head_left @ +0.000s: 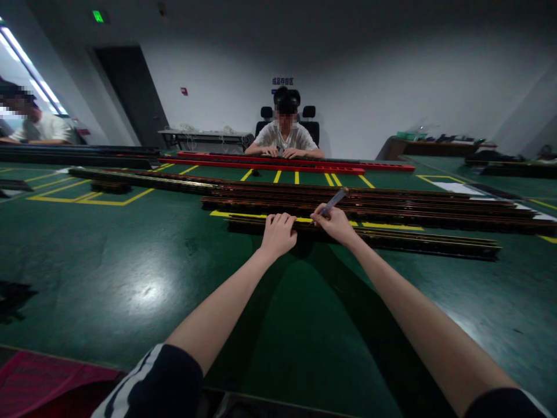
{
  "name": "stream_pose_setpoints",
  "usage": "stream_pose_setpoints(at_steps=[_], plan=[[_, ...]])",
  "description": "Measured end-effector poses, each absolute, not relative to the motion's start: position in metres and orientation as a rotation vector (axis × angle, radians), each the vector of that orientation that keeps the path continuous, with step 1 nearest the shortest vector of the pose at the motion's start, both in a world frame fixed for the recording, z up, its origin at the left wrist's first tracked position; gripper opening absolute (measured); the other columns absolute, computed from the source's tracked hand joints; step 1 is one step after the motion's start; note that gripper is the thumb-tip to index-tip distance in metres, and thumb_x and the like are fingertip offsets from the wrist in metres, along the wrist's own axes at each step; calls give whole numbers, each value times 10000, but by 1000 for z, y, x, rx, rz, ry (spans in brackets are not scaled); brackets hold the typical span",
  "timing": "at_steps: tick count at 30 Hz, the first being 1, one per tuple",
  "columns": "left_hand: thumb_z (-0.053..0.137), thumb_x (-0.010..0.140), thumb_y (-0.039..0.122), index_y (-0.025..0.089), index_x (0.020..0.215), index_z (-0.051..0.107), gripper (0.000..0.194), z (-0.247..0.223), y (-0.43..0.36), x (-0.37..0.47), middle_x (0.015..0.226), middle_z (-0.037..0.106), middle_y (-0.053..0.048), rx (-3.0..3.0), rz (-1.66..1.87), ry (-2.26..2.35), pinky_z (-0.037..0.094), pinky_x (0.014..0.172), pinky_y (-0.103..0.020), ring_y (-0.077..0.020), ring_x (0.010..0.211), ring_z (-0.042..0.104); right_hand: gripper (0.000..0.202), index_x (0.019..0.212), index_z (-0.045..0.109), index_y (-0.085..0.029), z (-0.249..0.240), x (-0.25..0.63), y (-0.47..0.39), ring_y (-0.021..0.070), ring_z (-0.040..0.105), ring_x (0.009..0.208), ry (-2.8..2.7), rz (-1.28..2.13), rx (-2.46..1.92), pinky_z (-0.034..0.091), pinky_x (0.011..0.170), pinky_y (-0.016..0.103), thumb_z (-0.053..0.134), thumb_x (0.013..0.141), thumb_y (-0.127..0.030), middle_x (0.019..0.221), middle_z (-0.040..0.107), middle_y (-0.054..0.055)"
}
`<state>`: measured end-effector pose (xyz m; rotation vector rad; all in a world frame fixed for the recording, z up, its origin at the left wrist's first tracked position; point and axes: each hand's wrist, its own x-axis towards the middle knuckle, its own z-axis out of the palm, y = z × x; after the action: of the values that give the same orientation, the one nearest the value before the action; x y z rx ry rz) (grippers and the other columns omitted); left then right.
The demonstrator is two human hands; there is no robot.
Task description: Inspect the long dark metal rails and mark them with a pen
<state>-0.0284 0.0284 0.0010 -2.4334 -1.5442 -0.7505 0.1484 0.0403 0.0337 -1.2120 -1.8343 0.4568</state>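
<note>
My right hand [334, 225] is closed around a pen [337, 198], its upper end pointing up and to the right. The pen's tip is at a bundle of long dark strips [426, 241] lying across the green table [130, 249]. On the left part of the same bundle rests my left hand [279, 233], fingers bent over the strips and pressed together; whether it grips them is hard to see. Just behind lies a wider stack of long dark, copper-edged strips [369, 203], with yellow tape [391, 226] between the two.
Across the table a person [285, 136] sits with both hands at long red strips [261, 164]. Another person [41, 125] is at the far left. Black strips [78, 157] lie at the back left, a small dark pile [111, 186] nearer, and white papers [461, 188] to the right.
</note>
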Motion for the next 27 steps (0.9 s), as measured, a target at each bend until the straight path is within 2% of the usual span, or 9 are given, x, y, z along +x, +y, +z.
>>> stream_pose_setpoints(at_steps=[5,9,12,19,27], plan=[[449,875,335,159,1227,569,412,1,29,-28,1200,629,-93,-2461,-751,-1530,342,1023,-428,-247,1118,540,158,672,551,-210,33,149,41,172,612,590,-1836,458,-1207,457,624,288,585,779,-320,578,629,6],[457,878,383,153,1238,562,440,1,29,-28,1199,629,-100,-2468,-721,-1537,346,1022,-436,-250,1122,540,198,674,549,-211,32,150,42,172,613,594,-1829,472,-1200,456,624,292,597,781,-371,580,628,6],[461,882,395,153,1228,568,436,0,29,-29,1182,635,-100,-2460,-711,-1530,352,1014,-437,-252,1113,546,220,672,548,-209,32,149,42,169,609,588,-1817,479,-1198,456,620,291,603,781,-393,577,624,3],[491,883,389,156,1194,580,399,0,30,-29,1171,641,-100,-2450,-702,-1520,360,1001,-435,-255,1100,554,147,674,544,-206,33,150,41,166,607,587,-1803,511,-1209,452,628,290,583,780,-301,584,622,5],[493,888,370,165,1162,587,355,-1,31,-28,1155,647,-94,-2436,-708,-1525,366,990,-428,-251,1087,560,148,667,538,-211,31,149,42,166,603,582,-1808,496,-1202,449,623,287,574,777,-302,573,618,0]])
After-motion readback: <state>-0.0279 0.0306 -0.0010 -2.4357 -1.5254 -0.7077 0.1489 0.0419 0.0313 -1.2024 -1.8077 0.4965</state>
